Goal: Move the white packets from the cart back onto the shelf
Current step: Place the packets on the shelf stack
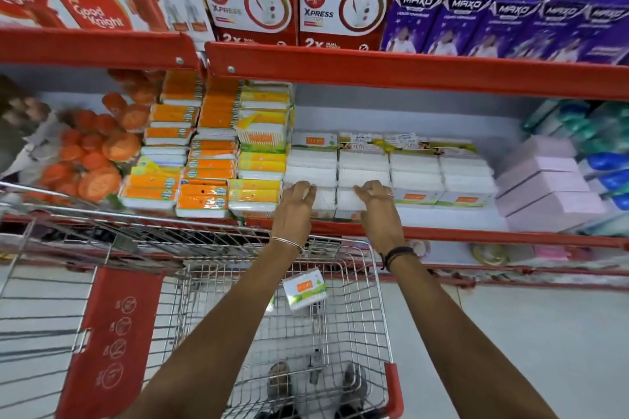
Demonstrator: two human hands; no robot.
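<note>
Both my arms reach over the wire cart (pixel 381 299) to the middle shelf (pixel 476 235). My left hand (pixel 296 204) rests on a white packet (pixel 321 202) at the shelf's front, fingers curled over its top. My right hand (pixel 376 204) grips the neighbouring white packet (pixel 345 204) the same way. Behind them stand rows of stacked white packets (pixel 415 170) with orange labels. One white packet (pixel 304 289) with an orange label and green corner lies tilted inside the cart.
Orange and yellow packets (pixel 211 163) fill the shelf left of the white ones; pink boxes (pixel 544 187) stand to the right. Red and purple cartons (pixel 347 3) sit on the shelf above. A second cart with a red flap (pixel 112 340) is at my left. My feet show through the cart's floor.
</note>
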